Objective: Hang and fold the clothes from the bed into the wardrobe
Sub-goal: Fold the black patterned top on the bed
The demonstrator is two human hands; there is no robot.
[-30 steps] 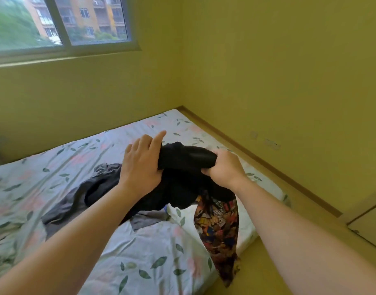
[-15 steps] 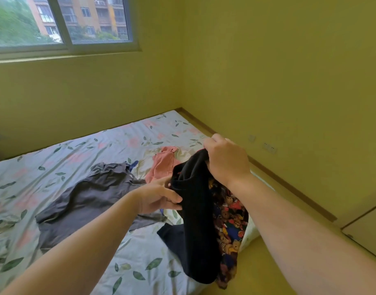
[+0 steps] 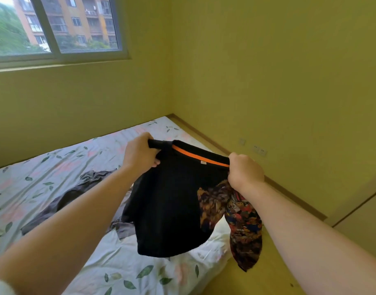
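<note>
Now we hold the black shirt [image 3: 174, 205] up in the air, over the corner of the bed [image 3: 55, 162] nearest us. Our left hand [image 3: 140, 154] grips one shoulder of it, with the fingers curled tight round the cloth. Our right hand [image 3: 245, 172] grips the other shoulder in a closed fist. The top edge is pulled almost straight between the two hands.

We think this is the step where we open the shirt out, so we can see how it goes before we fold it or hang it. Next we need to pick one. To fold it, we lay it flat on a bare bit of the bed and smooth it. To hang it, we need a hanger, and we see none. We cannot tell where the wardrobe is from this spot.

The shirt is dark and soft and hangs loose. An orange band [image 3: 200, 157] runs along the neck, with a small tag under it. A bright patterned piece [image 3: 244, 226] hangs down under our right hand, past the edge of the bed and over the floor [image 3: 268, 279]. It may be a sleeve or another piece of clothing; we cannot tell. It could drag or get in the way when we fold.

A grey piece of clothing [image 3: 76, 192] lies crumpled on the bed, behind our left arm. It is not put away yet.
</note>
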